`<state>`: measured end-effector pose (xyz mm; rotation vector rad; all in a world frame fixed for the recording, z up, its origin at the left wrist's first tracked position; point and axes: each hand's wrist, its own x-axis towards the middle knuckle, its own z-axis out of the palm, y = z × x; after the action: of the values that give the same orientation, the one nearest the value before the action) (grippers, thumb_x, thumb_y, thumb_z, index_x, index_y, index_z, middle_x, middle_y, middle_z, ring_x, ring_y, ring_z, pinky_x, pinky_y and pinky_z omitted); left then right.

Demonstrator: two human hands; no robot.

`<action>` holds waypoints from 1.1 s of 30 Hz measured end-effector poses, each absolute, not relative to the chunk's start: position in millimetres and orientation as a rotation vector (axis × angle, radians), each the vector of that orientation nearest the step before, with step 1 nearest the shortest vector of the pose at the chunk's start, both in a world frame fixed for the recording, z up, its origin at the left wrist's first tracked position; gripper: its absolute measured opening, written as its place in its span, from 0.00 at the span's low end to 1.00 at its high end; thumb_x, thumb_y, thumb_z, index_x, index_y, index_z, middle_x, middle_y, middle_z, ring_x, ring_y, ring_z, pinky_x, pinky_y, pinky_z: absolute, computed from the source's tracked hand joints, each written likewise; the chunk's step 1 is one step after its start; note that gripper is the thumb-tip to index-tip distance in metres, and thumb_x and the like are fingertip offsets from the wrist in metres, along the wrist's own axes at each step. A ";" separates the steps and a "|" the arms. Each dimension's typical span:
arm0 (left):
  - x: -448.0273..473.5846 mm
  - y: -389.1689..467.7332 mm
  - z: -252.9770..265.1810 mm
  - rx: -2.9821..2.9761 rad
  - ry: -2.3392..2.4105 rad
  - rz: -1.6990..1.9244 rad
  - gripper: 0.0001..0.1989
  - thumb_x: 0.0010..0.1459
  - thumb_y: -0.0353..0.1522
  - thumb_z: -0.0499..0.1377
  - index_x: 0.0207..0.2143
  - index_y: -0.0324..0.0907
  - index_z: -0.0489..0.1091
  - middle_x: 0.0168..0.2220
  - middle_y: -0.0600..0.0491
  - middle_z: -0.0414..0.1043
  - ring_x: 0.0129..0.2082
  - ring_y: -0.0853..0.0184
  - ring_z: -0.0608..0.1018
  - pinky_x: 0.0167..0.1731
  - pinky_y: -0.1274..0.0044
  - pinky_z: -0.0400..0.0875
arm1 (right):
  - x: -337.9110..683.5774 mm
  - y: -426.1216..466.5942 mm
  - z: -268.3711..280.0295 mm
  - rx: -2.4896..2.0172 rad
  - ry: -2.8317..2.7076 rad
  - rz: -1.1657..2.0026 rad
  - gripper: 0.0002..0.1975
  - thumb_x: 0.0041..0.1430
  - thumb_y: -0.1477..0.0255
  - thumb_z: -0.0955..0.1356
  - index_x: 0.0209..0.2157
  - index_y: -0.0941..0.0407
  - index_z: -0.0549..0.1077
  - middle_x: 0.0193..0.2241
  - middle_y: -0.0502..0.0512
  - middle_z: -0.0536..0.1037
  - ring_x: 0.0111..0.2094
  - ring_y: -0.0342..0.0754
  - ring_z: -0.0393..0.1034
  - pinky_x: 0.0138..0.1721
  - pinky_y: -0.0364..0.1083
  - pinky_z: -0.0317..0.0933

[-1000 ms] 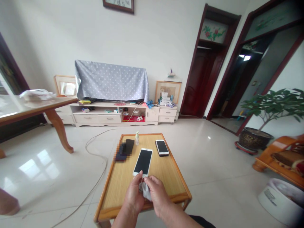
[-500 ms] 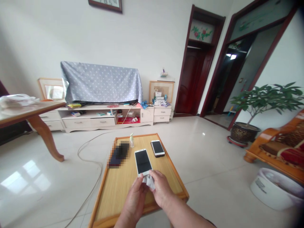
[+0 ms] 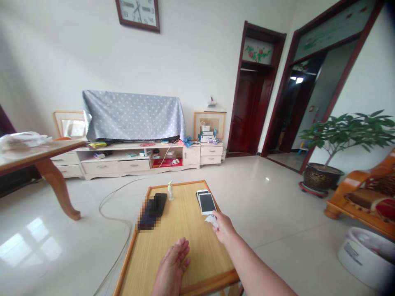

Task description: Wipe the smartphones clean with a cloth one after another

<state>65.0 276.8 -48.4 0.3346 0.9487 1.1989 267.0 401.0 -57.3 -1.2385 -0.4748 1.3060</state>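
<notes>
My right hand [image 3: 224, 227] pinches the bottom end of a white smartphone [image 3: 207, 203], dark screen up, and a crumpled white tissue [image 3: 211, 220] is also in its grip. The phone is over another white phone [image 3: 202, 192] near the table's right edge; whether the two touch I cannot tell. Held above the near part of the small wooden table [image 3: 182, 209], my left hand [image 3: 175, 261] is empty, its fingers loosely curved and apart from the thumb. Toward the left lie dark phone-like objects [image 3: 160, 203], partly blurred out. A small clear pump bottle [image 3: 170, 193] stands at the far side.
A cable [image 3: 119, 259] runs over the tiled floor left of the table. Further left is a larger wooden table [image 3: 61, 152]. A white bucket [image 3: 354, 257], a wooden armchair [image 3: 345, 201] and a potted plant [image 3: 322, 176] stand at the right. A cabinet [image 3: 117, 166] lines the wall.
My right hand has carried the white phone and tissue from the table's middle to the other phone at the right. My left hand has let go of the phone and moved slightly nearer.
</notes>
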 end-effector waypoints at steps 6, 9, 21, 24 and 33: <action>60.6 284.3 -48.7 0.316 0.967 1.168 0.16 0.64 0.41 0.59 0.51 0.44 0.73 0.58 0.44 0.73 0.61 0.58 0.72 0.56 0.68 0.66 | 270.7 423.3 -71.8 -1.232 -0.489 1.323 0.13 0.47 0.64 0.75 0.26 0.55 0.70 0.19 0.48 0.72 0.18 0.41 0.64 0.16 0.39 0.43; 59.2 287.8 -49.8 0.304 0.974 1.155 0.17 0.64 0.41 0.58 0.51 0.44 0.73 0.58 0.44 0.74 0.61 0.59 0.72 0.54 0.70 0.67 | 272.1 434.3 -76.0 -1.232 -0.474 1.333 0.13 0.50 0.64 0.75 0.28 0.56 0.71 0.21 0.49 0.74 0.18 0.41 0.64 0.16 0.39 0.41; 57.8 295.3 -57.8 0.295 0.981 1.137 0.18 0.65 0.41 0.57 0.53 0.43 0.72 0.59 0.43 0.72 0.60 0.58 0.72 0.51 0.71 0.68 | 276.3 449.1 -83.1 -1.312 -0.398 1.354 0.15 0.52 0.66 0.77 0.27 0.58 0.69 0.18 0.51 0.73 0.15 0.40 0.63 0.13 0.37 0.44; 59.4 294.7 -58.1 0.306 0.984 1.142 0.20 0.65 0.42 0.57 0.54 0.42 0.71 0.59 0.42 0.72 0.61 0.58 0.72 0.54 0.69 0.67 | 274.2 449.9 -82.5 -1.346 -0.370 1.321 0.16 0.52 0.65 0.77 0.28 0.58 0.69 0.18 0.49 0.73 0.15 0.39 0.63 0.13 0.36 0.48; 62.3 291.4 -56.1 0.330 0.967 1.158 0.21 0.65 0.43 0.56 0.55 0.42 0.69 0.60 0.42 0.71 0.61 0.58 0.71 0.56 0.68 0.65 | 270.8 448.3 -84.6 -1.453 -0.345 1.303 0.16 0.53 0.62 0.77 0.29 0.56 0.70 0.17 0.49 0.73 0.14 0.40 0.62 0.12 0.37 0.50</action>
<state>62.3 291.4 -56.1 0.3298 0.9666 1.1583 270.8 448.3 -84.6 -1.4526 -0.3449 1.3025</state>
